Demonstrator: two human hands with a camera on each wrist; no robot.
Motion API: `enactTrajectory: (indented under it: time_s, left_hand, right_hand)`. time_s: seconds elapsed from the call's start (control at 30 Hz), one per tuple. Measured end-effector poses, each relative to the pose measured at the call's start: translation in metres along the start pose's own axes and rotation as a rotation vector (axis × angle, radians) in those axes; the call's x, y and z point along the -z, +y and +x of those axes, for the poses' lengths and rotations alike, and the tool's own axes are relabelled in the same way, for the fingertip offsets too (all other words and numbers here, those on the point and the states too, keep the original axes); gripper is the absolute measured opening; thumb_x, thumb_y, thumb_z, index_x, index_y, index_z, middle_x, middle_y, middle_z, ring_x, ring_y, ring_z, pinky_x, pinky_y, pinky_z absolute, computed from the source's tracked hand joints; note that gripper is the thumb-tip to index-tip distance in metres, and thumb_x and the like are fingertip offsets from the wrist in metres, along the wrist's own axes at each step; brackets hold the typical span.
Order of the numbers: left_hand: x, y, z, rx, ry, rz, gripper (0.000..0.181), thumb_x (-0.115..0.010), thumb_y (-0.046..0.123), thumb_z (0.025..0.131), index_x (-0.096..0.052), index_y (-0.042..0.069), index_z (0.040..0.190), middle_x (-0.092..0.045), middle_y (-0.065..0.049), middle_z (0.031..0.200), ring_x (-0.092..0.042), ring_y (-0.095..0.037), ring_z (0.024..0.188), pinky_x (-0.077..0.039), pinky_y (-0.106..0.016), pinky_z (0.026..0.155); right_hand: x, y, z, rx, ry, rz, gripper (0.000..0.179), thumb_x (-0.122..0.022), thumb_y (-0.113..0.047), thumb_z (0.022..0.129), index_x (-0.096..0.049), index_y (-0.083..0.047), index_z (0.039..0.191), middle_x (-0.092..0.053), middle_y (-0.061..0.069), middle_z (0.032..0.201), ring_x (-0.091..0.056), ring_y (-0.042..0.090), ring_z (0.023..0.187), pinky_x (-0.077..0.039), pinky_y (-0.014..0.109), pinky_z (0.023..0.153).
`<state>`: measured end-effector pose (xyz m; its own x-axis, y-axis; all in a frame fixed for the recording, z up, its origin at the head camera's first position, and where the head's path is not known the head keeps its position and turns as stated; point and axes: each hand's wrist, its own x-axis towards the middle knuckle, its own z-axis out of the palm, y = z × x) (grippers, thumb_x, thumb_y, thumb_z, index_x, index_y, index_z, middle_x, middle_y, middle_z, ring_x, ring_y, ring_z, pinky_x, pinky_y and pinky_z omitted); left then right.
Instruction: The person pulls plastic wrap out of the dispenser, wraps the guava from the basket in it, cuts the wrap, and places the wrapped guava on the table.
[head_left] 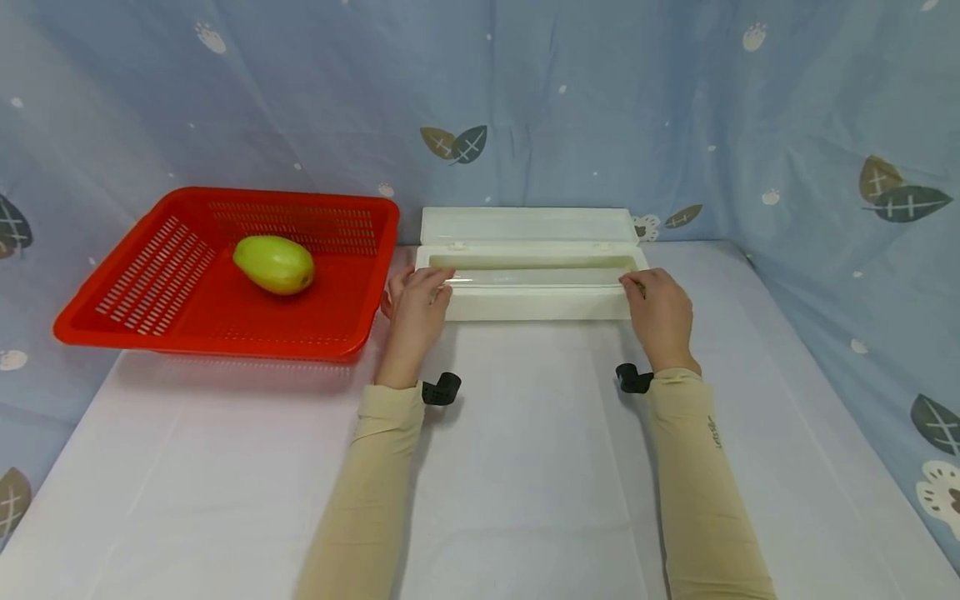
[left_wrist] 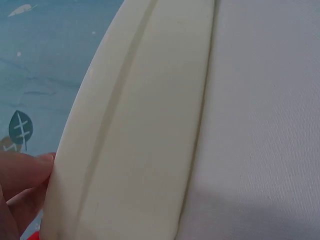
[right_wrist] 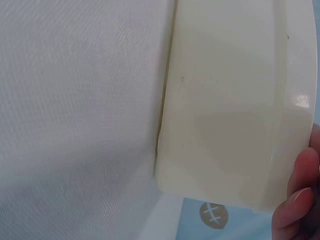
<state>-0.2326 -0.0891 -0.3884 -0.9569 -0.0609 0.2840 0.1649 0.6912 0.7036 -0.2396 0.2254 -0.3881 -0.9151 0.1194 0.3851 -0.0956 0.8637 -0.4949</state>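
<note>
A long white plastic wrap dispenser box sits on the table with its lid raised at the back. Across its opening lies a shiny clear strip of plastic wrap. At the left front corner, my left hand pinches the wrap's left end, its other fingers spread beside the box. My right hand pinches the right end with curled fingers. Both wrist views show the dispenser's front wall close up, with fingertips at its upper edge. The film between the fingers is hard to make out there.
A red plastic basket stands left of the dispenser, close to my left hand. Inside it lies a yellow-green oval fruit. White cloth covers the table, and a blue patterned curtain hangs behind.
</note>
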Motion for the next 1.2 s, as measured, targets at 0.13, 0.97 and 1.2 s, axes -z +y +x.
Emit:
enactTrajectory:
  time_s: [0.13,0.97,1.2]
  left_hand:
    - [0.001,0.001,0.000,-0.002,0.040,-0.020,0.027,-0.057,0.010,0.087,-0.065,0.017,0.111,-0.057,-0.001,0.115,-0.027,-0.024,0.122,-0.014,-0.056,0.090]
    - [0.001,0.003,0.001,-0.010,0.102,-0.118,0.024,-0.059,0.017,0.086,-0.066,0.017,0.109,-0.060,0.002,0.110,-0.034,-0.020,0.115,-0.022,-0.043,0.092]
    - [0.005,0.007,0.002,0.027,0.108,-0.168,0.022,-0.060,0.021,0.086,-0.068,0.019,0.106,-0.064,0.003,0.103,-0.040,-0.018,0.109,-0.027,-0.039,0.089]
  right_hand:
    - [-0.001,0.002,0.001,0.000,0.027,0.031,0.019,-0.056,-0.018,0.089,-0.067,-0.006,0.099,-0.061,0.011,0.095,-0.054,0.025,0.077,-0.040,0.038,0.065]
    - [-0.003,0.006,0.007,-0.003,0.158,0.115,0.019,-0.054,-0.014,0.089,-0.066,-0.009,0.103,-0.061,0.008,0.098,-0.053,0.020,0.078,-0.041,0.033,0.068]
    - [0.005,0.003,0.006,0.064,0.131,0.146,0.018,-0.053,-0.003,0.088,-0.065,-0.008,0.101,-0.057,0.007,0.093,-0.053,0.017,0.077,-0.041,0.029,0.062]
